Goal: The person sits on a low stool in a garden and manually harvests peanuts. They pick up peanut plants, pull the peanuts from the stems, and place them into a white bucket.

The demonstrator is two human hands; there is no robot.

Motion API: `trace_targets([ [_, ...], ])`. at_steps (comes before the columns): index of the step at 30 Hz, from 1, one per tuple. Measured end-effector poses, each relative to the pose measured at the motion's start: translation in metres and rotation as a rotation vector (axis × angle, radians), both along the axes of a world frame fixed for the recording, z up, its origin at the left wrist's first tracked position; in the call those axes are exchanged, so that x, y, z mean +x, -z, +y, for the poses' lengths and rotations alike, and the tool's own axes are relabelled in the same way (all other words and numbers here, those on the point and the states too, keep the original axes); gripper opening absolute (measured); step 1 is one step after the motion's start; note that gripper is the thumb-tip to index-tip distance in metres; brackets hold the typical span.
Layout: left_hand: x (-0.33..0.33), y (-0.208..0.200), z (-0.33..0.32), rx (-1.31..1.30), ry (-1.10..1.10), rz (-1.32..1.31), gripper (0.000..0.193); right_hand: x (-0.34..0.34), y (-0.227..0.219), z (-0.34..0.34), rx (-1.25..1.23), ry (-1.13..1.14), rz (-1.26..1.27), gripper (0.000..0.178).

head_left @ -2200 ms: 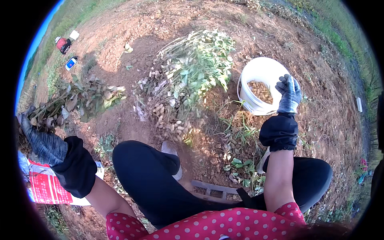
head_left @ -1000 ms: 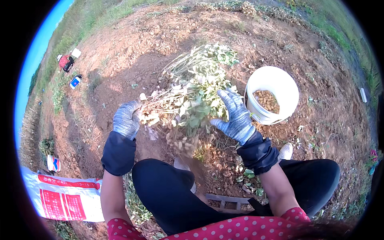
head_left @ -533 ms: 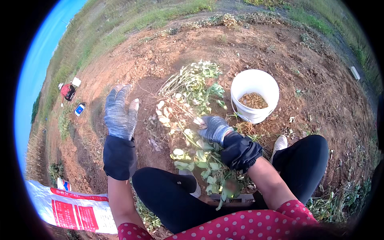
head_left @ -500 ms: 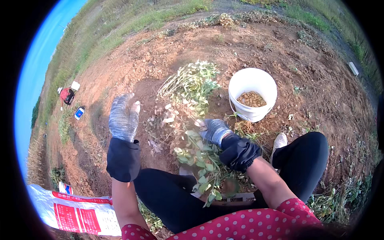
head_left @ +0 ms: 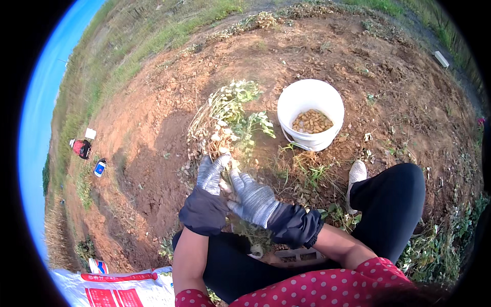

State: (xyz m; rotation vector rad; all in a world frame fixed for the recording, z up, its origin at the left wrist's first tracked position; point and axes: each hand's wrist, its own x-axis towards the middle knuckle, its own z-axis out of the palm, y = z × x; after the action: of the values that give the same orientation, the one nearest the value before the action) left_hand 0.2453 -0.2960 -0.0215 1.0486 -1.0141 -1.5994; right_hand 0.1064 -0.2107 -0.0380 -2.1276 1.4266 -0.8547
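Observation:
A heap of pulled peanut plants [head_left: 225,107] lies on the soil before me, leaves away from me and pale pods on the near side. My left hand [head_left: 208,176], in a grey knit glove, has its fingers and thumb closed about the pods and roots at the heap's near end. Close beside it, my right hand [head_left: 254,200], gloved alike, has its fingers stretched toward the same roots, thumb apart. Something pale shows between the hands, too blurred to name. Right of the heap stands a white bucket [head_left: 285,115] with peanuts [head_left: 312,122] in its bottom.
My bent knee [head_left: 391,204] and light shoe [head_left: 357,179] flank the bucket's near side. A low slatted crate or stool [head_left: 291,257] is by my lap. At lower left lies a white and red sack [head_left: 128,286]. Another person [head_left: 80,148] is far left, near a blue container [head_left: 100,168].
My left hand has come from the open air at left to the roots. My right hand has left the leafy stems it held; they no longer lie across my lap. The view has shifted.

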Motion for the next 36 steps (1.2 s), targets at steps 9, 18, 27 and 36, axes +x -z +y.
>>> trace_targets([
  [9,0.009,-0.011,-0.011,0.072,0.323,0.341,0.052,-0.069,-0.007,-0.055,0.173,0.183,-1.224,0.022],
  [18,-0.029,-0.007,0.017,0.165,0.498,0.431,0.06,-0.069,-0.022,-0.071,-0.141,0.027,-1.029,0.026],
  [27,-0.019,0.036,0.006,0.091,0.534,0.14,0.069,-0.095,0.002,-0.073,0.676,-0.15,-1.812,0.015],
  [36,-0.004,0.02,0.006,0.092,0.554,0.315,0.06,-0.144,0.03,-0.089,0.091,0.34,-1.221,0.017],
])
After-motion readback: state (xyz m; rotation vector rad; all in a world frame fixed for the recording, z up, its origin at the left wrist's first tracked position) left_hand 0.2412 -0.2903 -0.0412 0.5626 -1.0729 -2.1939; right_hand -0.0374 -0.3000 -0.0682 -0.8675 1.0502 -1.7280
